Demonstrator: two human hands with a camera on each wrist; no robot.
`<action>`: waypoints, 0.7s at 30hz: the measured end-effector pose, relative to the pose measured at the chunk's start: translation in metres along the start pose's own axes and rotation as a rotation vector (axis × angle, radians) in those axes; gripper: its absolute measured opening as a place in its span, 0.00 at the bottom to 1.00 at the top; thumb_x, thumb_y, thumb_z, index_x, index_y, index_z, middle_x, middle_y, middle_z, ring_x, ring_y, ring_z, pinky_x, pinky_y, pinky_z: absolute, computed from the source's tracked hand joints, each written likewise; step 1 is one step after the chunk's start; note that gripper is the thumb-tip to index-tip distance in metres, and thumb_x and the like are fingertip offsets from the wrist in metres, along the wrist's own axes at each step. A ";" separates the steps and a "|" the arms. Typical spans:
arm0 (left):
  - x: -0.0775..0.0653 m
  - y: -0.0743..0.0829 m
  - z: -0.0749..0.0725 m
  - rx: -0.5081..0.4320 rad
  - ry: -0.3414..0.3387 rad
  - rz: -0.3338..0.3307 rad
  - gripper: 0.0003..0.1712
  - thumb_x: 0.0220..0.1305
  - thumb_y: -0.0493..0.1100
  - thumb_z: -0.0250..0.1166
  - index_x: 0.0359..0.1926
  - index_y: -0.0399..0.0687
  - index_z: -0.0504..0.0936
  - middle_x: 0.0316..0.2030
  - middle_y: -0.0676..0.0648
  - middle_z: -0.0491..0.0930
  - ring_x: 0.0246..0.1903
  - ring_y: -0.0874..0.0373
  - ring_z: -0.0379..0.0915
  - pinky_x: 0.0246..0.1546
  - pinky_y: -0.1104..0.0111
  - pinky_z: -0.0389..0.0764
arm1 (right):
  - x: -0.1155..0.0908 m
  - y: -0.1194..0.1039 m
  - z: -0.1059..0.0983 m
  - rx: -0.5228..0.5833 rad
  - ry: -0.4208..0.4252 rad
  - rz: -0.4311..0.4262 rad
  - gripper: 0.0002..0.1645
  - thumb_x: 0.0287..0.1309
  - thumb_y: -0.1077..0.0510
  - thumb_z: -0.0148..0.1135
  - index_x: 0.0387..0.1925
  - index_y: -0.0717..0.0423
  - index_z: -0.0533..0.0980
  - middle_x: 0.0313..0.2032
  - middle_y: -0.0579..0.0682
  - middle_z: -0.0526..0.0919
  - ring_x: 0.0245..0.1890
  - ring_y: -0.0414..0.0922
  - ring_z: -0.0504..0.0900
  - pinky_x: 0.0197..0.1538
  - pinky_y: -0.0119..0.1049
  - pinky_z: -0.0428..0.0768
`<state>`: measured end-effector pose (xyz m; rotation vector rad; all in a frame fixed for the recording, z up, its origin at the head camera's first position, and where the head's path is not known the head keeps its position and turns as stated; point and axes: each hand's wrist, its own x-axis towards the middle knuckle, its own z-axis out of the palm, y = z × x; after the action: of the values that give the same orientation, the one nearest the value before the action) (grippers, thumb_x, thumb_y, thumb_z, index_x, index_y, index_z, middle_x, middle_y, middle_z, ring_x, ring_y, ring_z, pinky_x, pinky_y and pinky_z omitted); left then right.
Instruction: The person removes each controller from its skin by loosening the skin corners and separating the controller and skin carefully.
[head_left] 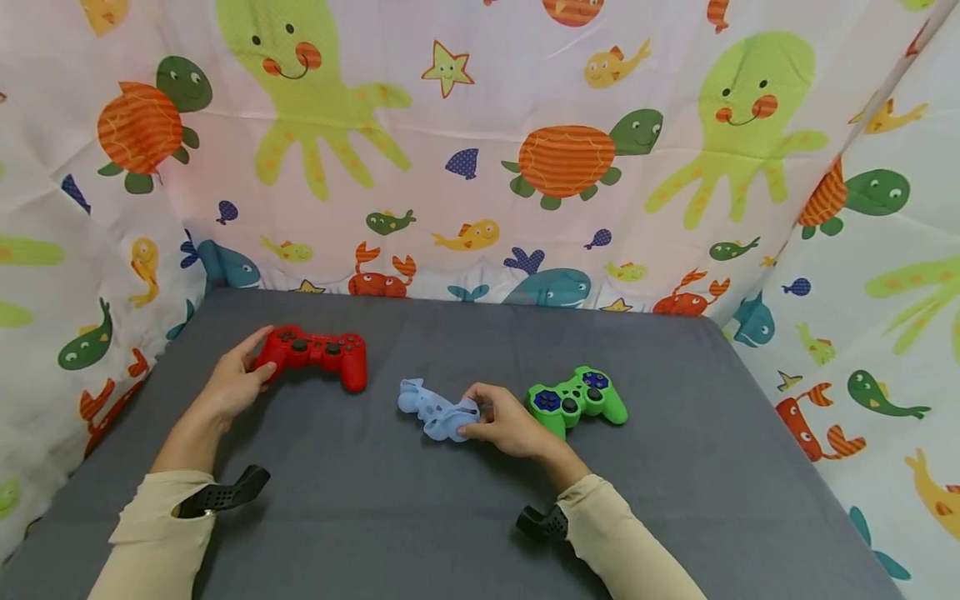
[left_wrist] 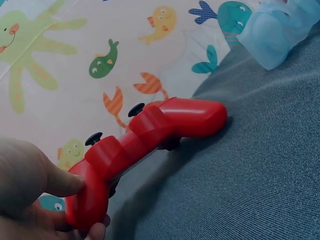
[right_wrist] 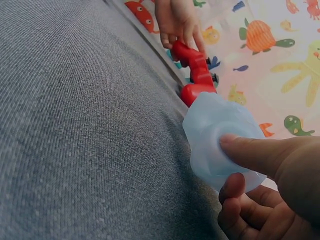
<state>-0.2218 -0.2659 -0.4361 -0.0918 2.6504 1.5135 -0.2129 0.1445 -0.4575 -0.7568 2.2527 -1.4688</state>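
Our left hand (head_left: 234, 385) grips the red controller (head_left: 318, 350) at left. Our right hand (head_left: 510, 422) pinches the pale-blue cover (head_left: 435, 411).

A bumpy, pale blue toy (right_wrist: 207, 132) is pinched by the right hand (right_wrist: 292, 177). Past that hand, one end of a red game controller (right_wrist: 197, 72) is held by the left hand (right_wrist: 179, 21). Gray cloth (right_wrist: 95, 130) is spread out next to both hands. Behind the left hand, a white sheet (right_wrist: 231, 70) is seen, with a turtle (right_wrist: 259, 37) printed on it.
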 end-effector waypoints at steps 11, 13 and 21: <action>0.003 -0.005 0.004 0.018 -0.026 -0.030 0.44 0.78 0.54 0.52 0.81 0.43 0.42 0.71 0.20 0.58 0.55 0.37 0.70 0.44 0.67 0.78 | -0.002 0.003 -0.001 0.013 -0.001 0.004 0.15 0.62 0.67 0.67 0.47 0.68 0.73 0.41 0.62 0.78 0.19 0.36 0.70 0.26 0.28 0.72; 0.004 -0.005 0.003 0.003 -0.040 -0.040 0.44 0.78 0.56 0.51 0.81 0.44 0.41 0.73 0.21 0.54 0.63 0.32 0.64 0.55 0.56 0.77 | -0.002 0.002 -0.002 0.010 0.003 -0.004 0.15 0.62 0.68 0.67 0.47 0.68 0.73 0.41 0.63 0.78 0.19 0.36 0.71 0.26 0.29 0.72; 0.003 -0.004 -0.002 0.004 -0.062 -0.087 0.42 0.79 0.58 0.48 0.80 0.41 0.45 0.75 0.21 0.44 0.75 0.24 0.43 0.69 0.32 0.53 | -0.002 -0.003 -0.002 0.001 -0.006 -0.002 0.14 0.63 0.67 0.66 0.47 0.68 0.72 0.41 0.62 0.77 0.21 0.38 0.72 0.28 0.29 0.73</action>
<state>-0.2246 -0.2697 -0.4384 -0.1550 2.5665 1.4599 -0.2119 0.1463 -0.4534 -0.7629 2.2471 -1.4662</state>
